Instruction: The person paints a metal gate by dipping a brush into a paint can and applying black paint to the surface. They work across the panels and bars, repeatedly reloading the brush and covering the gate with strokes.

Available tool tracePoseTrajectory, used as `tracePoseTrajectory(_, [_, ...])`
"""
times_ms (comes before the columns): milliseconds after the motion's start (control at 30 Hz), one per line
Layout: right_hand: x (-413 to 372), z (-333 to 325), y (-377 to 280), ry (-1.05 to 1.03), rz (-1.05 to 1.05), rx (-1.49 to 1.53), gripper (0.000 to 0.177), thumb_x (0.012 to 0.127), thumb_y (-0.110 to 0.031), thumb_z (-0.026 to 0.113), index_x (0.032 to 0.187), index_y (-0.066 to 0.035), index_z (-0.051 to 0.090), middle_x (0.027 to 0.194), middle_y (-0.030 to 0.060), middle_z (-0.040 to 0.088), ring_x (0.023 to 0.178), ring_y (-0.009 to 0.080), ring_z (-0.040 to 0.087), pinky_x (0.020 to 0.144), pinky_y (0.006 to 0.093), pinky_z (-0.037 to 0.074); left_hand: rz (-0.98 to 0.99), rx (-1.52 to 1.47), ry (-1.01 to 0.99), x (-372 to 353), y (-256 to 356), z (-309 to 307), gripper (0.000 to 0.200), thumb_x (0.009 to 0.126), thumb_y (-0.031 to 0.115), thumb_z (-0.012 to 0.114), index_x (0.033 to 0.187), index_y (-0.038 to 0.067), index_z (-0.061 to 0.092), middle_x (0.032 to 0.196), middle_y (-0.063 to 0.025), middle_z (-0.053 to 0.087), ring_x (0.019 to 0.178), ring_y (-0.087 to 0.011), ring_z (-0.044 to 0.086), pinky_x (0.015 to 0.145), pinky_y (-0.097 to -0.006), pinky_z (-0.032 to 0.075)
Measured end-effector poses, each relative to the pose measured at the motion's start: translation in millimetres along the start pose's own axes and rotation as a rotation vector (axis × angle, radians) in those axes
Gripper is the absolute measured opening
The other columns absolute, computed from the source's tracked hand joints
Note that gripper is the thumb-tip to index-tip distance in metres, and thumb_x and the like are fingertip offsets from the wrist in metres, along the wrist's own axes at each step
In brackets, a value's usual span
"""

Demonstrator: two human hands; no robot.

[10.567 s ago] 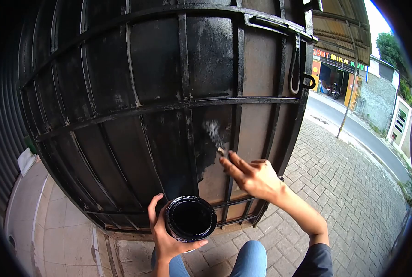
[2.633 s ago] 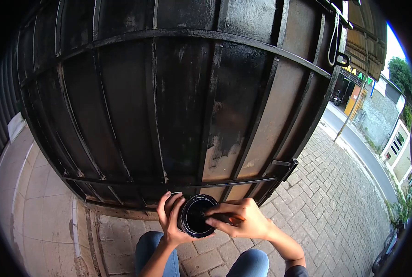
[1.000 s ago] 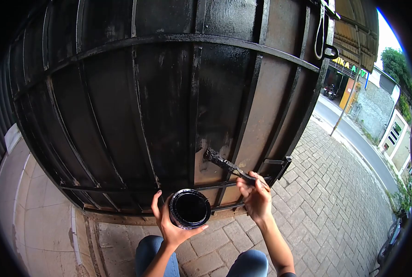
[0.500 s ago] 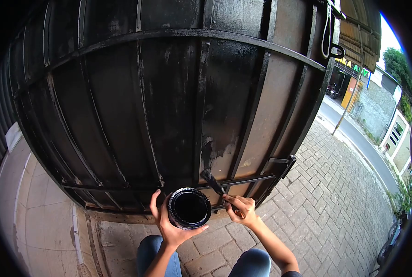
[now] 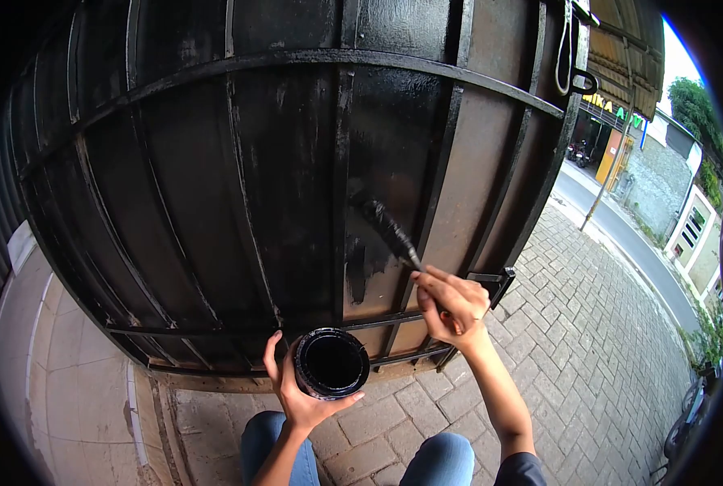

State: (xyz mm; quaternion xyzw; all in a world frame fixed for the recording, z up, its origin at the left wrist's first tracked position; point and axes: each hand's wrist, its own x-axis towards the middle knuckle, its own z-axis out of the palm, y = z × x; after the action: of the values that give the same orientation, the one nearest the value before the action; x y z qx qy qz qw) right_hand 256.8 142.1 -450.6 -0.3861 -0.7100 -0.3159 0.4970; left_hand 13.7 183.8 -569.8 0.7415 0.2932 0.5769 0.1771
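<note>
My left hand (image 5: 301, 402) is wrapped round a can of black paint (image 5: 331, 364), held upright low in front of the gate with its open top towards me. In my right hand (image 5: 455, 304) is a paintbrush (image 5: 390, 230), gripped by the handle, its black-coated bristles against the metal gate (image 5: 288, 170). Wet black paint covers much of the panel around the bristles. Below them a dark streak runs down over a brownish patch. Brown bare-looking strips (image 5: 483, 162) show on the gate's right side. My fingers hide most of the brush handle.
Raised vertical and horizontal bars (image 5: 313, 57) cross the gate. A latch (image 5: 491, 279) juts from its right edge. Brick paving (image 5: 580, 348) lies under and to the right of my knees (image 5: 442, 462). A street and a shopfront stand beyond at the right.
My right hand has moved up with the paintbrush, from low by the can to the middle of the panel. More black streaks show on the lower patch. My left hand keeps the can in place.
</note>
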Motion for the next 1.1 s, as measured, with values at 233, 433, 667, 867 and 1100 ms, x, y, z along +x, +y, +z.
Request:
tracePoseTrajectory(233, [-73.1, 17.2, -8.9, -0.284, 0.024, 0.085, 0.018, 0.069, -0.001, 0.064, 0.087, -0.002, 0.068, 0.07, 0.0071, 0.064, 0.056, 0.0155, 0.064, 0.049, 0.0267, 0.053, -0.005, -0.031, 0.02, -2.0, -5.5, -0.6, 0.093, 0.048, 0.057, 0.088, 0.11, -0.006, 0.06, 0.131, -0.0254, 0.041, 0.132, -0.0365, 0.033, 0.102, -0.0485, 0.043])
tracePoseTrajectory(433, [-66.9, 7.6, -8.4, -0.521, 0.059, 0.133, 0.009, 0.07, -0.006, 0.064, 0.079, -0.003, 0.065, 0.065, 0.0063, 0.06, 0.052, 0.0198, 0.061, 0.045, 0.0306, 0.05, 0.018, -0.004, 0.01, -1.0, -4.1, -3.3, 0.093, 0.049, 0.056, 0.088, 0.112, -0.006, 0.059, 0.13, -0.0249, 0.042, 0.133, -0.0364, 0.032, 0.103, -0.0478, 0.042])
tracePoseTrajectory(667, [15.7, 0.5, -1.4, -0.174, -0.007, 0.087, 0.011, 0.069, 0.001, 0.062, 0.078, -0.001, 0.067, 0.073, 0.0099, 0.069, 0.052, 0.017, 0.064, 0.047, 0.0271, 0.051, 0.033, 0.017, -0.001, -0.8, -5.4, -2.3, 0.095, 0.049, 0.056, 0.088, 0.113, -0.006, 0.058, 0.128, -0.0245, 0.045, 0.134, -0.0366, 0.03, 0.104, -0.0476, 0.041])
tracePoseTrajectory(867, [-24.2, 21.9, -4.0, -0.077, 0.094, 0.151, 0.012, 0.075, 0.001, 0.067, 0.086, 0.0, 0.069, 0.082, 0.0122, 0.072, 0.06, 0.0184, 0.068, 0.056, 0.0269, 0.054, 0.038, 0.011, -0.009, 1.7, -6.5, -3.6, 0.093, 0.05, 0.057, 0.088, 0.111, -0.006, 0.059, 0.123, -0.0227, 0.05, 0.135, -0.0366, 0.028, 0.104, -0.0491, 0.04])
tracePoseTrajectory(1100, [-92.9, 24.9, -18.2, -0.369, 0.241, 0.222, 0.017, 0.07, 0.002, 0.064, 0.087, 0.0, 0.069, 0.069, 0.0109, 0.065, 0.054, 0.0234, 0.063, 0.049, 0.0316, 0.05, 0.012, -0.041, 0.011, 1.8, -5.2, -4.9, 0.09, 0.052, 0.057, 0.087, 0.11, -0.006, 0.06, 0.118, -0.0211, 0.054, 0.136, -0.0366, 0.027, 0.105, -0.0499, 0.04])
